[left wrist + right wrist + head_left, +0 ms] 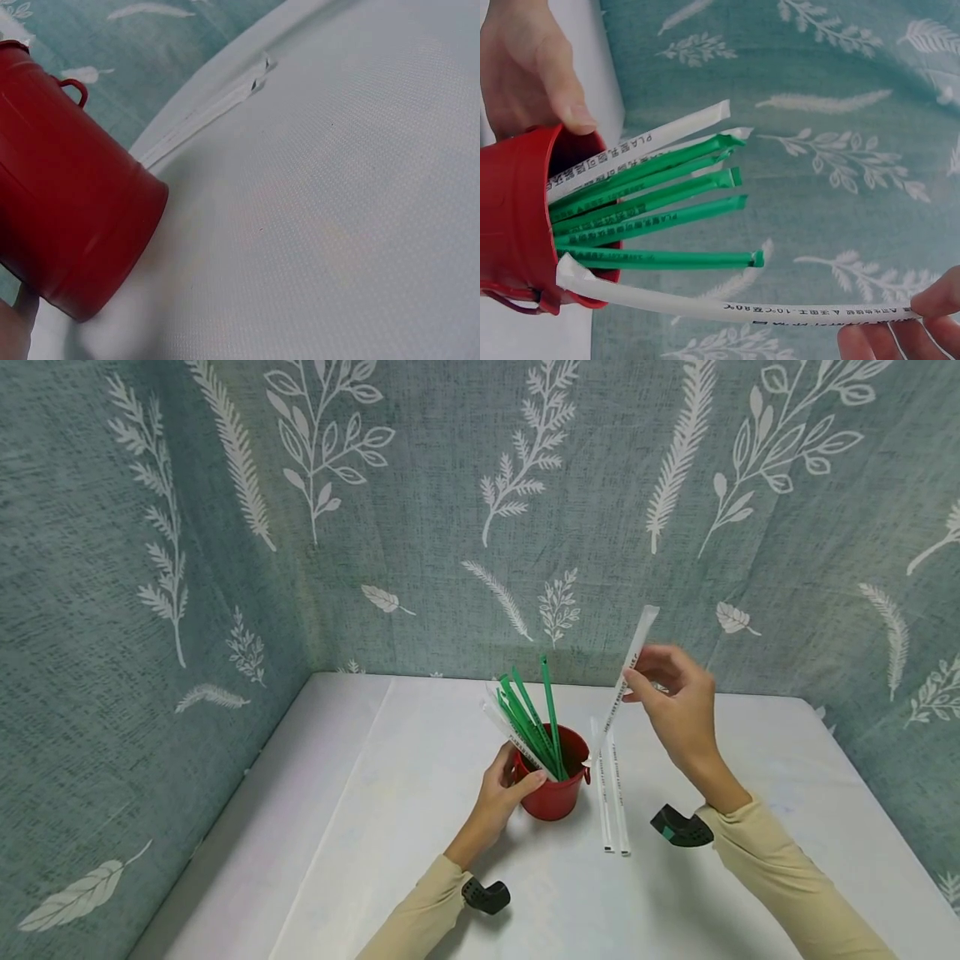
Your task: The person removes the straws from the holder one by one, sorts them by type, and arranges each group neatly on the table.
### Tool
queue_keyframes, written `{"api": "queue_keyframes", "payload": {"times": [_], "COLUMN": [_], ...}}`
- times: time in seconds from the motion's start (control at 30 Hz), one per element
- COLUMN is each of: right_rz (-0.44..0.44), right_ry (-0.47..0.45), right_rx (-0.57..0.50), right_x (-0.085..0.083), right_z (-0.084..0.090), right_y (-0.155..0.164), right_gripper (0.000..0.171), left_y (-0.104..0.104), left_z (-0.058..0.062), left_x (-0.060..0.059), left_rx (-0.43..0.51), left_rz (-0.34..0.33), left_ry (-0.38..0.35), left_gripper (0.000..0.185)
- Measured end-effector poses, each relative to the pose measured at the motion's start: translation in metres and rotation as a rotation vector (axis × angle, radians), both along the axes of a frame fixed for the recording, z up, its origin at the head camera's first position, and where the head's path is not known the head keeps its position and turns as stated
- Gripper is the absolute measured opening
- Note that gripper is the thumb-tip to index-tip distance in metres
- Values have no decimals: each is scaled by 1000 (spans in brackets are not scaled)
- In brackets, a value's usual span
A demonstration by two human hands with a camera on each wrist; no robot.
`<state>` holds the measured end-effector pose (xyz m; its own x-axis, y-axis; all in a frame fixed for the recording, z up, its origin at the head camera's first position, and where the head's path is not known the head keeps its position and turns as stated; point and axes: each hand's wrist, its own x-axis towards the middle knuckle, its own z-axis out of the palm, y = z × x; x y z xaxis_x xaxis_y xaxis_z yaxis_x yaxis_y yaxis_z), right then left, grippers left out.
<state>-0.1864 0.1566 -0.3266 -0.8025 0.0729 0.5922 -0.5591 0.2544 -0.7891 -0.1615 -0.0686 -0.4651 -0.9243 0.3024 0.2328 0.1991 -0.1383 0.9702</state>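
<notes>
Right hand [682, 706] fingers pinch slanted white straw [641, 637], lower end by bucket rim, contact unclear; left hand [497, 802] fingers grip side of red bucket [550, 803], thumb at rim; green straws [667, 259] plus wrapped white ones [645, 145] crowd bucket mouth; two loose straws [618, 797] flat on worktop [375, 860], just right of bucket; leaf-print cloth [442, 485] hangs behind

light: bright, diffuse | shadows: soft, on tabletop [570, 893] | left wrist: hazy, low-contrast | right wrist: crisper
</notes>
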Motion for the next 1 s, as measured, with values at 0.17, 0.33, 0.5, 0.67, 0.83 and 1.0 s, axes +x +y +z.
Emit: {"api": "queue_keyframes", "payload": {"times": [0.17,0.33,0.5,0.67,0.83,1.0], "right_rz": [-29,-39,-35,-40,-49,-50], "right_ry": [-15,-31,-72,-113,-135,-155], "right_rx": [31,47,57,92,129,159], "right_x": [0,-1,-3,-6,-9,-3], "right_z": [-4,-8,-13,-20,-25,-21], "right_y": [5,10,16,21,26,24], "right_gripper": [22,22,23,26,27,27], "left_y": [0,1,2,1,1,0], "left_z": [0,1,2,3,2,2], "left_x": [0,0,0,0,0,0], "left_rx": [2,10,4,5,13,15], "left_rz": [1,7,2,5,0,-1], "left_ry": [-4,-8,-5,-8,-8,-6], "left_gripper": [63,63,63,63,62,62]}}
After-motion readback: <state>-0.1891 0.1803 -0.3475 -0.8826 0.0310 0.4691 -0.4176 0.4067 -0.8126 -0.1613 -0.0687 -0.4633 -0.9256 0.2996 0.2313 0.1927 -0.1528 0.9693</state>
